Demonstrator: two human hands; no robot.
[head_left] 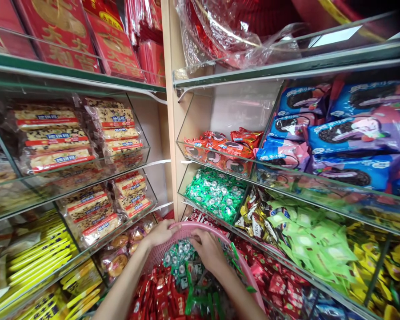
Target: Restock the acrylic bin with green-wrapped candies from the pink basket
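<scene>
A pink plastic basket (pixel 186 229) is held low in front of the shelves, filled with green wrapped candies (pixel 179 258) and red packets (pixel 156 293). My left hand (pixel 162 233) grips the basket's far left rim, fingers curled over it. My right hand (pixel 209 251) rests inside the basket on the green candies, fingers bent down into the pile; what it holds, if anything, is hidden. Just beyond the basket a glass bin of green candies (pixel 216 193) sits on the shelf.
Glass-fronted shelves rise on both sides of a wooden upright (pixel 170 115). Left bins hold nut bars (pixel 53 133) and yellow packs (pixel 40 253). Right bins hold blue cookie packs (pixel 353 133), red snack packs (pixel 226 146), light-green packets (pixel 306 240) and red candies (pixel 276 280).
</scene>
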